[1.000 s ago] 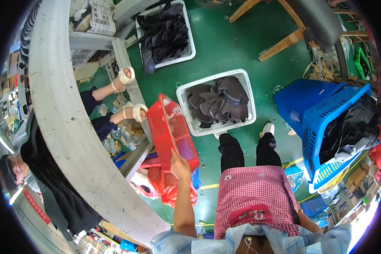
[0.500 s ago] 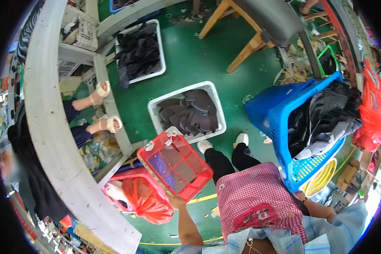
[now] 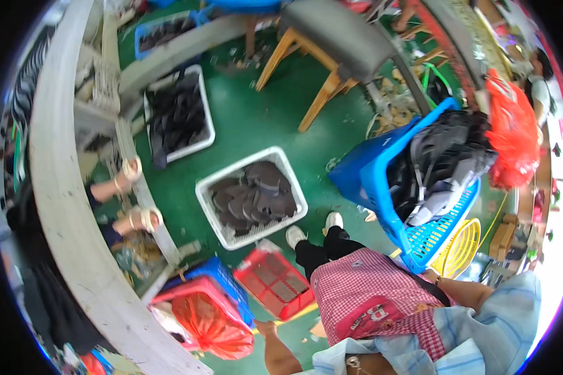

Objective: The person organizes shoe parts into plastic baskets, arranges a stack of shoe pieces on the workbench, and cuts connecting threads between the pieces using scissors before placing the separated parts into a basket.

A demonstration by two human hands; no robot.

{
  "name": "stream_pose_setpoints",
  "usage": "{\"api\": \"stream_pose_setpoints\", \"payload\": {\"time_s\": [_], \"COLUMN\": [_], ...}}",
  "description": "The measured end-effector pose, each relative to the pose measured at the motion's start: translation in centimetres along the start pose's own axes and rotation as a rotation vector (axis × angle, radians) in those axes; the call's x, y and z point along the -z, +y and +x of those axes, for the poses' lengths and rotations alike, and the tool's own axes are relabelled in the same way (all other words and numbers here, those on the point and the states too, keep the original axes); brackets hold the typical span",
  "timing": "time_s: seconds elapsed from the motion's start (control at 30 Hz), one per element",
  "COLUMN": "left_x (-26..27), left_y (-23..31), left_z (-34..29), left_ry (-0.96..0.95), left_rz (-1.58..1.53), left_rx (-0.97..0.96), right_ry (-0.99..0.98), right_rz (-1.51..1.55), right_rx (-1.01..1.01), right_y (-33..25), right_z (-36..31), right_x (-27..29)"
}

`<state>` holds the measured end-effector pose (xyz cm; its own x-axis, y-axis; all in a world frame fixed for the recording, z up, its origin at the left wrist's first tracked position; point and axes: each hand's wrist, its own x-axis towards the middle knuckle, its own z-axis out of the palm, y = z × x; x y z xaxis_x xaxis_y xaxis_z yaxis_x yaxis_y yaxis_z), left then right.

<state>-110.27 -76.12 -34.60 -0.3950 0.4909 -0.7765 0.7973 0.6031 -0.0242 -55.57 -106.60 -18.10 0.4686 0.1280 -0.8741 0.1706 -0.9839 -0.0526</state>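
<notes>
My left hand point(image 3: 266, 327) hangs at the lower middle, fingers stretched out and nothing visible in it. Just beyond it, low by the floor, lies a red plastic basket point(image 3: 283, 310) with a mesh bottom. At my right side, my right hand point(image 3: 429, 275) is by the lower corner of a tilted blue basket point(image 3: 381, 190). Its fingers are mostly hidden, so a grip on the rim cannot be made out. Black and grey cut pieces point(image 3: 441, 162) fill that basket. In front of my feet stands a white basket point(image 3: 222, 232) of dark grey curved pieces point(image 3: 256, 194).
A second white basket point(image 3: 209, 122) of black pieces stands farther left. Beside the red basket are a blue crate point(image 3: 228, 281) and a red plastic bag point(image 3: 213, 322). A stool point(image 3: 338, 37) stands ahead; a yellow basket point(image 3: 463, 250) is at right. Another person's feet point(image 3: 141, 222) show under the pale table point(image 3: 56, 187).
The red basket has gone down from my left hand toward the floor, and the hand has come off it. The blue crate behind it now shows. The whole view has shifted.
</notes>
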Motion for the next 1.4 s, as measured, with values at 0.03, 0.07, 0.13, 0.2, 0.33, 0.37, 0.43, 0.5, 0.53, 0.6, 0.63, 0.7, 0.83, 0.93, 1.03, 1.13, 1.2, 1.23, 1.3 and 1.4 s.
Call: {"api": "stream_pose_setpoints", "payload": {"time_s": [0.03, 0.07, 0.13, 0.2, 0.33, 0.37, 0.43, 0.5, 0.53, 0.6, 0.63, 0.7, 0.83, 0.93, 1.03, 1.13, 1.2, 1.23, 1.3, 1.4], "left_x": [-0.8, -1.4, -0.3, 0.6, 7.7, 9.9, 14.0, 15.3, 16.3, 19.8, 20.8, 21.9, 23.4, 24.0, 25.8, 26.3, 26.6, 26.8, 25.3, 23.7], "left_y": [-7.5, -12.8, -10.6, -6.1, 3.2, 6.0, 12.0, 20.5, 25.1, 29.7, 32.9, 39.6, 50.1, 57.6, 61.0, 64.7, 67.3, 69.8, 76.3, 87.0], "left_z": [3.2, 5.2, 5.7, 4.7, 3.5, 3.5, 3.8, 3.2, 1.7, -0.6, -1.6, -5.3, -8.3, -11.2, -13.0, -14.7, -13.5, -15.0, -19.1, -25.7], "left_ry": [0.017, 0.028, 0.001, 0.014, 0.109, 0.086, 0.021, -0.123, -0.059, 0.020, 0.001, 0.007, -0.089, -0.052, 0.004, -0.044, -0.153, -0.161, -0.391, -0.596], "left_rz": [0.064, 0.139, 0.297, 0.208, 0.140, 0.114, 0.054, 0.057, 0.184, 0.312, 0.354, 0.493, 0.585, 0.618, 0.588, 0.679, 0.604, 0.557, 0.347, 0.112], "left_rx": [-0.141, -0.307, -0.512, -0.370, -0.325, -0.403, -0.541, -0.699, -0.827, -0.895, -0.924, -1.088, -1.300, -1.363, -1.312, -1.283, -1.216, -1.318, -1.306, -1.196], "right_ry": [-0.024, -0.076, 0.023, -0.026, -0.009, -0.006, 0.008, 0.145, -0.006, -0.087, -0.079, -0.049, -0.047, 0.232, 0.794, 1.297, 1.545, 1.646, 1.558, 1.125], "right_rz": [0.011, 0.026, -0.105, -0.058, 0.020, 0.022, -0.016, -0.085, 0.117, -0.165, -0.250, -0.332, -0.157, 0.428, 0.871, 1.101, 1.196, 1.177, 1.222, 1.425], "right_rx": [0.060, 0.120, 0.557, 0.285, 0.344, 0.372, 0.465, 0.712, 0.321, 0.458, 0.507, 0.553, 0.155, -0.565, -0.988, -0.922, -0.614, -0.441, -0.067, 0.400], "right_y": [-2.8, -5.3, -2.0, -1.4, -3.6, -4.1, -4.5, 0.1, -1.2, -8.4, -9.6, -9.9, -5.5, -3.5, -2.9, -5.4, -9.6, -13.3, -18.3, -29.7], "right_z": [0.6, 1.6, 6.7, 6.0, 7.2, 8.0, 10.2, 12.6, 12.2, 7.5, 5.4, 2.0, 0.9, -2.8, -3.5, -3.1, -3.4, -4.9, -6.0, -8.6], "right_x": [-1.0, -2.3, -5.9, -9.0, -14.4, -15.7, -17.1, -22.1, -23.8, -19.5, -18.0, -16.7, -15.9, -13.6, -10.0, -2.6, 4.7, 8.8, 14.0, 25.3]}}
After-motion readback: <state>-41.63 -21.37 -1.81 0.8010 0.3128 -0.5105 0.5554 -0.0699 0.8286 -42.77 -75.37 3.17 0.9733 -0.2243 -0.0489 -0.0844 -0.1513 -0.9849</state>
